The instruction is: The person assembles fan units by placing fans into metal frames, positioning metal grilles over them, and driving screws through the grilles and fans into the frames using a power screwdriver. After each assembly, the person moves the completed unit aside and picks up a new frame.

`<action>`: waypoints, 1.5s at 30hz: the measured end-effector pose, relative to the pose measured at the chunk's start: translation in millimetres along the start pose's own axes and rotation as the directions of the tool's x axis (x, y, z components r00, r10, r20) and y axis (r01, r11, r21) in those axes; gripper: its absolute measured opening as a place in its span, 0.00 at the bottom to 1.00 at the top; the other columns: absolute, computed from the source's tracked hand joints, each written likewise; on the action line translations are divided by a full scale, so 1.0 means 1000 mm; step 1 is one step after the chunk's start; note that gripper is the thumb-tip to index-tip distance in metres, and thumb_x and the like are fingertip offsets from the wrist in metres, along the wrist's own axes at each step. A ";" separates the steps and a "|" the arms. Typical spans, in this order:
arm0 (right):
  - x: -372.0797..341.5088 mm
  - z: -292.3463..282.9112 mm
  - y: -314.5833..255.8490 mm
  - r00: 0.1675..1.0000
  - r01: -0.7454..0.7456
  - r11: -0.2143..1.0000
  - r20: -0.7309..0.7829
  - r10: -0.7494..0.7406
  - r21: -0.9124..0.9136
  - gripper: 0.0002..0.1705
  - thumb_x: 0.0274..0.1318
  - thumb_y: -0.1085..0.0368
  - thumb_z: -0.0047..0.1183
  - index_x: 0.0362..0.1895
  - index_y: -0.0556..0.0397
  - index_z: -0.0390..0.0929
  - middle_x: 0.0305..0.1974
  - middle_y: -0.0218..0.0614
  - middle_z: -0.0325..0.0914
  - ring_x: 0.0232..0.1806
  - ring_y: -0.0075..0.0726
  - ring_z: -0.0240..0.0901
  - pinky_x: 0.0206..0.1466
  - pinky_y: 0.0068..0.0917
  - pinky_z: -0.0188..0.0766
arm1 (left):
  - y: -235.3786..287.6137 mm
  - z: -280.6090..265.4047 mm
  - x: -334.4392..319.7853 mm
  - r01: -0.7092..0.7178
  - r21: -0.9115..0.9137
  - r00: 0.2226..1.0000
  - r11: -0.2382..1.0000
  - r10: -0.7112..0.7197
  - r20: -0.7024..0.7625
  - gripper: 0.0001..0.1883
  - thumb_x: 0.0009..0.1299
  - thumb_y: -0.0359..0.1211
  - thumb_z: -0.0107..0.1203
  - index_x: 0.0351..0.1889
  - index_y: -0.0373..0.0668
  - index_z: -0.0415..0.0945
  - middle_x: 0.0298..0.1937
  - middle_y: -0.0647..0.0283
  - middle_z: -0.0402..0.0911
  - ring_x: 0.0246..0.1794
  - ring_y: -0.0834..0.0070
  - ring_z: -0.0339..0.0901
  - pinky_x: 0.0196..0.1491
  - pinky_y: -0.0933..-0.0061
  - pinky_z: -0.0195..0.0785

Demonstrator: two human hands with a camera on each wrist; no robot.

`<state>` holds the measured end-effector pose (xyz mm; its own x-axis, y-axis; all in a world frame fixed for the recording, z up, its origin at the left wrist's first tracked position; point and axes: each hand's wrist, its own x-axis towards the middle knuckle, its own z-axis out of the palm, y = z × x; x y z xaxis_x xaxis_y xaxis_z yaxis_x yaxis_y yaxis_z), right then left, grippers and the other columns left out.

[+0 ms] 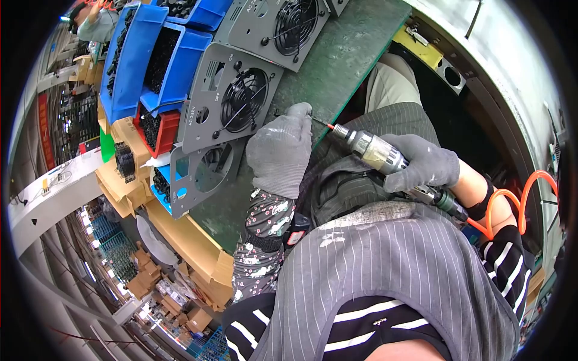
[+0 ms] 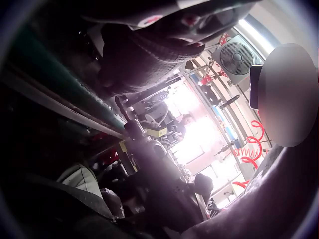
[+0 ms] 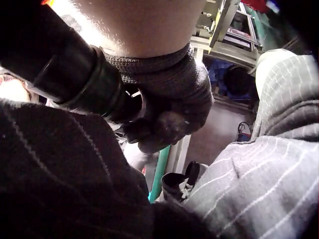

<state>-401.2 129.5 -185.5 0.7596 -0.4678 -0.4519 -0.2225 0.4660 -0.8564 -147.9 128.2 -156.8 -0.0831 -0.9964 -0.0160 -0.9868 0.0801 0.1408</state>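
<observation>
In the head view my gloved right hand (image 1: 424, 162) grips a pneumatic screwdriver (image 1: 376, 150), its bit pointing toward my left hand. The same glove (image 3: 174, 109) wraps the dark tool body (image 3: 79, 82) in the right wrist view. My gloved left hand (image 1: 280, 147) is raised over the green table's edge, fingers curled, fingertips right at the bit's tip. I cannot tell what, if anything, those fingertips pinch. Close beside the left hand stands a grey panel (image 1: 195, 120) with a black fan guard (image 1: 245, 99). In the left wrist view the left glove (image 2: 134, 62) is dark.
More grey fan panels (image 1: 259, 33) line the green tabletop (image 1: 337, 51). Blue bins (image 1: 129, 60) and a red bin (image 1: 168, 135) of small black parts stand beyond them, near a cardboard box (image 1: 129, 195). An orange coiled hose (image 1: 521, 192) runs from the screwdriver.
</observation>
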 end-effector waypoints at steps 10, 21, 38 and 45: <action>0.000 0.000 -0.002 0.999 0.030 0.999 -0.026 -0.031 -0.041 0.34 0.42 0.51 0.69 0.49 0.58 0.72 0.36 0.32 0.74 0.39 0.26 0.70 0.46 0.26 0.68 | -0.002 0.000 0.000 -0.015 -0.027 1.000 1.000 0.016 0.017 0.10 0.67 0.39 0.54 0.46 0.54 0.80 0.28 0.59 0.81 0.30 0.60 0.79 0.33 0.61 0.70; 0.004 -0.017 0.007 0.984 -0.124 0.924 0.164 0.068 0.363 0.34 0.41 0.49 0.67 0.47 0.61 0.72 0.31 0.32 0.75 0.33 0.26 0.72 0.36 0.23 0.71 | -0.012 0.005 0.001 -0.229 0.015 0.969 0.973 0.229 -0.087 0.10 0.64 0.34 0.58 0.44 0.55 0.81 0.22 0.61 0.77 0.23 0.62 0.76 0.27 0.61 0.67; 0.011 -0.010 -0.019 0.984 0.145 0.971 -0.074 -0.161 -0.189 0.35 0.43 0.50 0.67 0.51 0.59 0.72 0.36 0.37 0.78 0.39 0.31 0.74 0.47 0.28 0.70 | 0.006 -0.083 -0.010 -0.244 -0.008 0.901 0.970 0.223 -0.371 0.22 0.61 0.28 0.62 0.56 0.42 0.75 0.33 0.64 0.80 0.32 0.76 0.76 0.38 0.74 0.70; 0.028 -0.011 -0.047 0.985 0.129 0.983 -0.098 -0.142 -0.130 0.44 0.38 0.50 0.69 0.58 0.61 0.69 0.41 0.34 0.75 0.42 0.27 0.70 0.49 0.26 0.68 | -0.014 -0.107 0.026 0.006 -0.133 0.869 0.991 -0.071 -0.490 0.25 0.70 0.48 0.54 0.55 0.38 0.75 0.45 0.49 0.81 0.44 0.56 0.79 0.47 0.62 0.70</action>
<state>-375.8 86.3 -161.2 0.7199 -0.6005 -0.3481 -0.2006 0.3001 -0.9326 -121.5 98.4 -53.0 0.0663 -0.8846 0.4615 -0.9601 0.0694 0.2709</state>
